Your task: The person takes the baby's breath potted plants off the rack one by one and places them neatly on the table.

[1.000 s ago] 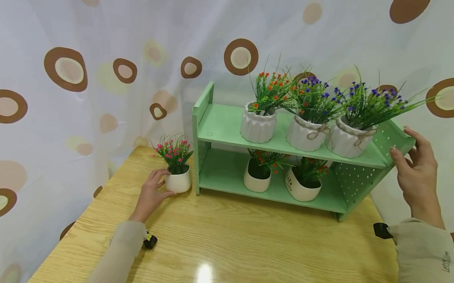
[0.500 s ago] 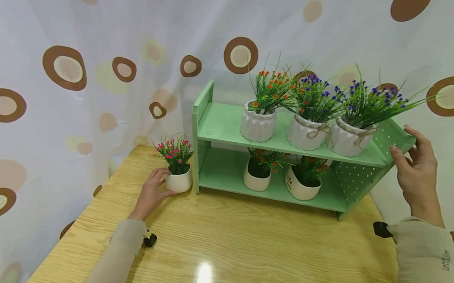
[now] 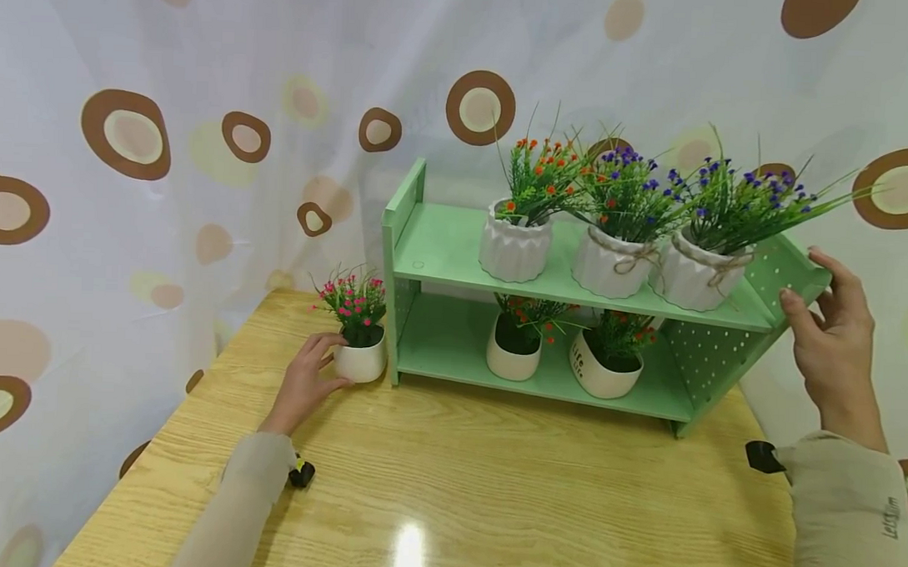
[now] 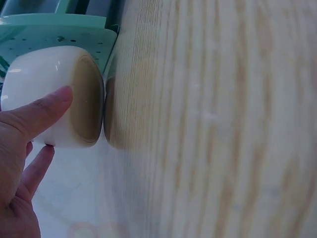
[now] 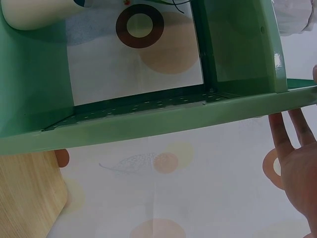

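My left hand (image 3: 300, 388) holds a small white pot (image 3: 359, 363) of pink flowers, upright on the table beside the left end of a green two-tier shelf (image 3: 444, 243). In the left wrist view the thumb of that hand (image 4: 17, 144) presses the side of the white pot (image 4: 37, 74), whose lower edge is close to the tabletop. My right hand (image 3: 838, 355) grips the top edge of the shelf's slanted right panel. Seen in the right wrist view, fingers of the right hand (image 5: 299, 168) lie behind the green panel (image 5: 148, 124).
Three ribbed white pots (image 3: 513, 250) with orange or purple flowers stand on the upper tier. Below are two cream pots (image 3: 513, 362) with red flowers. The shelf stands at the back of the wooden table (image 3: 492, 485), before a patterned curtain (image 3: 282, 44).
The pink-flowered pot and my left hand have shifted slightly right, closer to the shelf's end. My right hand keeps its grip on the shelf.
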A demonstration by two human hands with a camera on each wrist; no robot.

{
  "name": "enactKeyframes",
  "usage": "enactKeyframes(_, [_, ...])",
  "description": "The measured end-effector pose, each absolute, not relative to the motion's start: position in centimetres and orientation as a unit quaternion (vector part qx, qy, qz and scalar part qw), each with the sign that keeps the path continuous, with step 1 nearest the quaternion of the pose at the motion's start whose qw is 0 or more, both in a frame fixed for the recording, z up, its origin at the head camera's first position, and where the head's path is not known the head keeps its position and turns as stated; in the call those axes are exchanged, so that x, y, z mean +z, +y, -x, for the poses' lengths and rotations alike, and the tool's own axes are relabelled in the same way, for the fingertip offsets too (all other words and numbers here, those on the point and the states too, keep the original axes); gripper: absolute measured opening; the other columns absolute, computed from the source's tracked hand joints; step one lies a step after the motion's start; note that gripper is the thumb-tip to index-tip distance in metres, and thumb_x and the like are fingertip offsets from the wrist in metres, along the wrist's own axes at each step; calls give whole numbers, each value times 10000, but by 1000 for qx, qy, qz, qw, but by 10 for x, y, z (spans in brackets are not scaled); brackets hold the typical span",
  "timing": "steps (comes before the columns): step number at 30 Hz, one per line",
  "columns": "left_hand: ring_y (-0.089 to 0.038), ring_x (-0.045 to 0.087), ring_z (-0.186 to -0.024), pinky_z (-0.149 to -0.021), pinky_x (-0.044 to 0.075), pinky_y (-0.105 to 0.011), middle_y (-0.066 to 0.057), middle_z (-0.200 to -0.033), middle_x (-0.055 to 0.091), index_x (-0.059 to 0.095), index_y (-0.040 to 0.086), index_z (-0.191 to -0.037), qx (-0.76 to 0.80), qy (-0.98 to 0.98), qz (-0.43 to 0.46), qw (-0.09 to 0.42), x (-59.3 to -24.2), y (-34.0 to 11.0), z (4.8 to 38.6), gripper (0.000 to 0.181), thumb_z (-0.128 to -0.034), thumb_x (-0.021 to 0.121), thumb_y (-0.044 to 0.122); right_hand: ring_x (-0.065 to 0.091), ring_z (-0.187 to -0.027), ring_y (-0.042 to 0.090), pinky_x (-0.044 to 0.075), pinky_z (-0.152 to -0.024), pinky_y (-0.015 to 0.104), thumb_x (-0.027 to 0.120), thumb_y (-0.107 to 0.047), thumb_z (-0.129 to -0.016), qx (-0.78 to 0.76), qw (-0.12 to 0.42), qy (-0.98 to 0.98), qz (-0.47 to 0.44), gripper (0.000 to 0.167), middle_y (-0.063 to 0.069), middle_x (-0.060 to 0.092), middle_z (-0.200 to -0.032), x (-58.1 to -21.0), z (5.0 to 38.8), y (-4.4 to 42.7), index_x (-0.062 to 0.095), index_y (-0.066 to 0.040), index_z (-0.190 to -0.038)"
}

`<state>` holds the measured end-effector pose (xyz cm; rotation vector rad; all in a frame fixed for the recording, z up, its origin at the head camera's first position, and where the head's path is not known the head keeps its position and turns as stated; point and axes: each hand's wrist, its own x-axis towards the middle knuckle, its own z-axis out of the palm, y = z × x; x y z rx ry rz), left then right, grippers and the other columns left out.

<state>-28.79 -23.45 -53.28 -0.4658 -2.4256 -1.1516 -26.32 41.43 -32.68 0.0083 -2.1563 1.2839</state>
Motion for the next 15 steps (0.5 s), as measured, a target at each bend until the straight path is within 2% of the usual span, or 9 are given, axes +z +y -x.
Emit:
enactKeyframes(7, [-454,566,-1299,-975,588,-452,-227,-1392,515,599,-25,-1281,-415,-877,158,184,-534,-234,290,569,-777,854,-91,485,-1368,72,439,-890,60,558,-100,-1057,548,294,-782,-44,575,-69,437,-1572,-327,262,417,412,-266,-1588])
enactKeyframes(15, [-449,580,-1282,-968,589,-434,-221,-1344,544,607,-37,-1275,-425,-871,156,189,-535,-233,290,544,-789,848,-80,477,-1384,46,431,-947,55,520,-150,-1081,477,311,-822,-4,572,-65,436,-1591,-329,264,417,364,-313,-1606])
